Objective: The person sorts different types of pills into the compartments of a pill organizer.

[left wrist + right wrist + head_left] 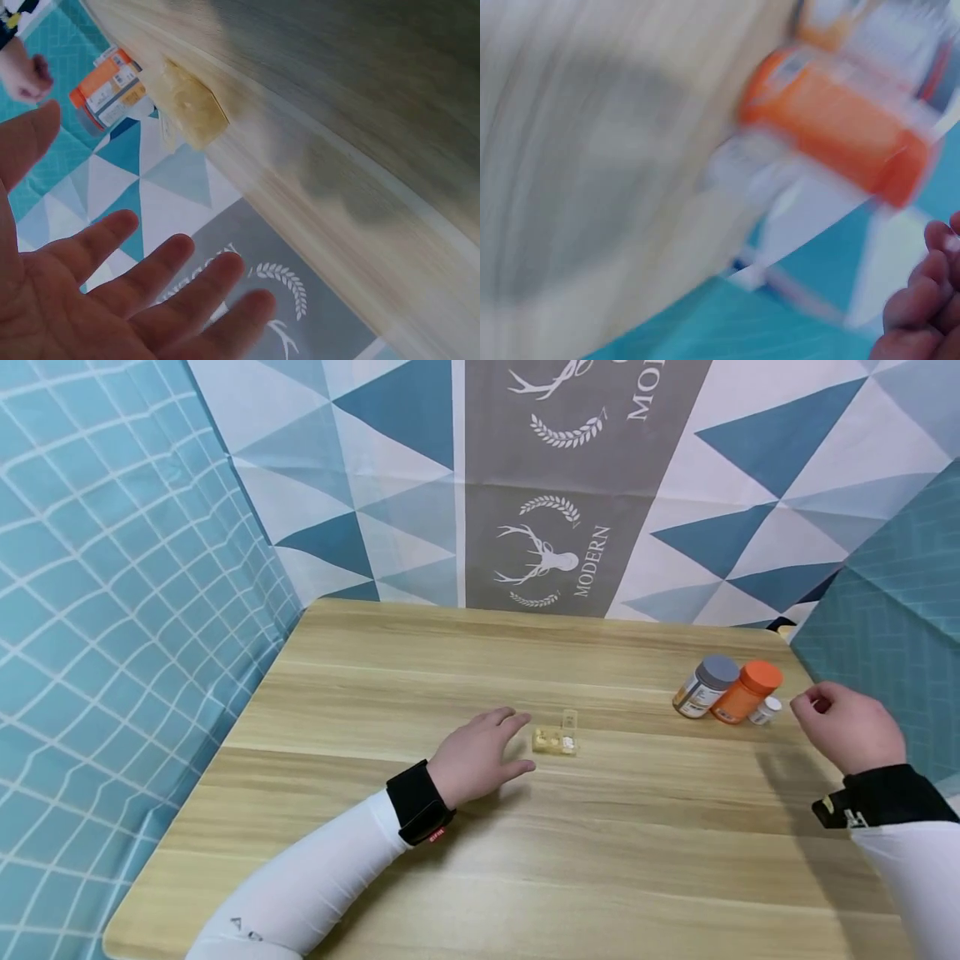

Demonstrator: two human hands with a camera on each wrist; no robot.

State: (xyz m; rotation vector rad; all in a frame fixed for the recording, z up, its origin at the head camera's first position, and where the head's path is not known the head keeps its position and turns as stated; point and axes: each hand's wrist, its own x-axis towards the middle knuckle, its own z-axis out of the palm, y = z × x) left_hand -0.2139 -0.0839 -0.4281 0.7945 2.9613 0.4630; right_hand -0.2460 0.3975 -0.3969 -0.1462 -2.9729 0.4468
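A small yellow translucent pill box (pixel 553 741) lies on the table, one clear lid (pixel 570 719) standing up at its right end. White pills (pixel 568 743) show in that end compartment. My left hand (pixel 483 758) hovers just left of the box, fingers spread and holding nothing; the left wrist view shows the box (pixel 191 105) beyond the fingertips. My right hand (pixel 851 727) is raised at the table's right side, fingers curled in, close to a small white bottle (pixel 766 711). In the right wrist view its bunched fingers (pixel 922 300) show at the edge, with no object visible in them.
Beside the white bottle stand an orange bottle (pixel 746 692) and a grey-capped bottle (pixel 706 687), close together near the table's back right. The wooden table (pixel 420 660) meets a patterned cloth (pixel 405 468) behind and blue tiled cloth (pixel 112 568) on the left.
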